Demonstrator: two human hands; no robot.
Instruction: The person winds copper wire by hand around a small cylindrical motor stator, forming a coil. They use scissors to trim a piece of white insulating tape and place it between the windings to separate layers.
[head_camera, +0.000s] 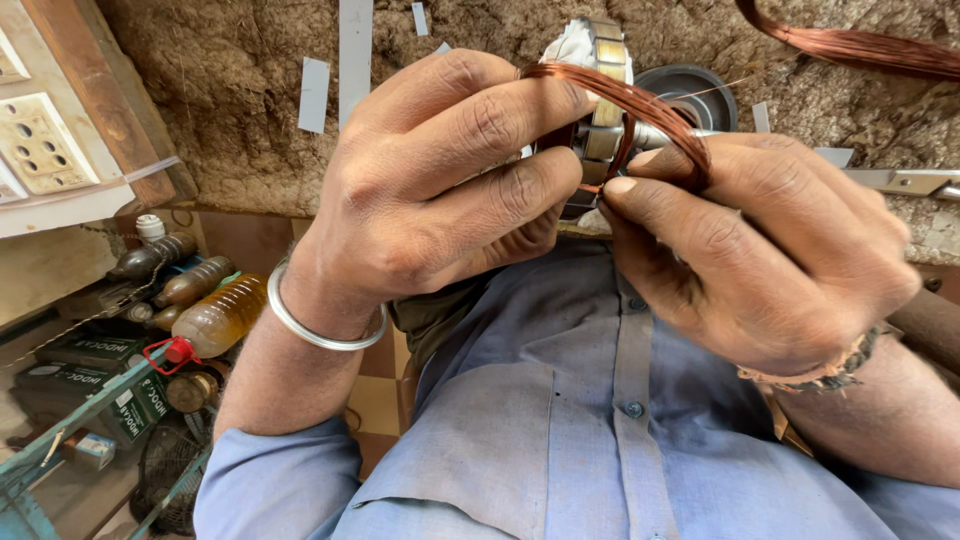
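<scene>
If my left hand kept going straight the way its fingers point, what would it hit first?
Most likely the right hand: the left hand points its fingers across at it, and their fingertips nearly meet at the copper wire coil they both pinch. Depth is hard to judge.

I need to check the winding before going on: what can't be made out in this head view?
- Slotted core: mostly hidden behind the left hand and right hand.
- Copper wire coil: its ends vanish under the fingers.
- Second copper bundle: cut off by the top edge.

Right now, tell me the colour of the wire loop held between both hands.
The wire loop is shiny reddish copper, gripped by the left hand and right hand; head view shows it best.
</scene>
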